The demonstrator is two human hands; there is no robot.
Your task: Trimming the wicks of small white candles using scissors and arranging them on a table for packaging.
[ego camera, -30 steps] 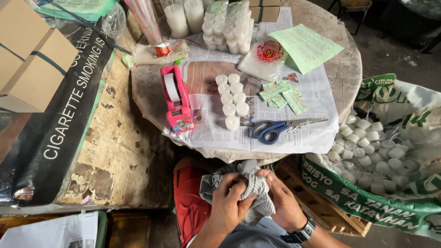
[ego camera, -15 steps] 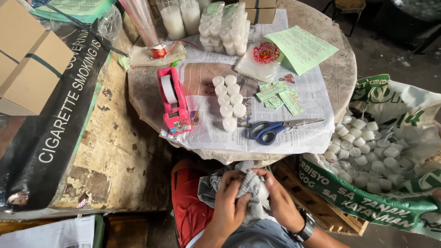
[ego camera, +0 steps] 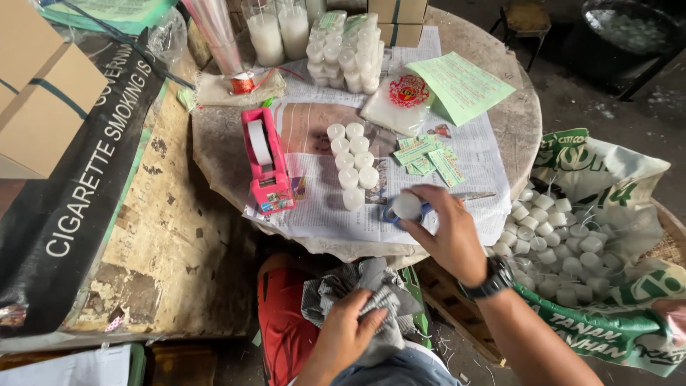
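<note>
Bare forearms, no sleeves in view. Black wristwatch (ego camera: 493, 279) w/ dark strap on right wrist. Red shorts (ego camera: 280, 322) on lap, grey-blue shirt hem at btm.

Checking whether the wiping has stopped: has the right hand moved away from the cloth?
Yes. The right hand, holding a white candle, rose from the cloth toward the newspaper.

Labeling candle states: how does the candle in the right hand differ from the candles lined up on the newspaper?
The held candle is pinched in the right hand above the scissors, tilted with a round end toward the camera; the row candles stand upright on the newspaper. The held candle is alone; the row candles sit paired in two columns. Both are small white cylinders.
</note>
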